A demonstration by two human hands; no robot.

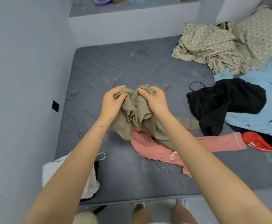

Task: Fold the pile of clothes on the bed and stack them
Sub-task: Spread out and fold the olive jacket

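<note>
A crumpled olive-khaki garment [135, 113] hangs bunched above the middle of the grey mattress [109, 68]. My left hand [111, 103] grips its upper left part and my right hand [154, 101] grips its upper right part; both are shut on the cloth. Its lower end drapes onto a pink garment [158, 151] lying flat under it. To the right lies the pile: a black garment [225, 101], a light blue one [264, 113] and a red one [258, 143].
A beige patterned sheet [216, 46] is heaped at the far right corner. White cloth [90, 183] lies at the mattress's near left corner. Grey walls close in on the left and behind, with a ledge [132, 12] above. My feet stand at the near edge.
</note>
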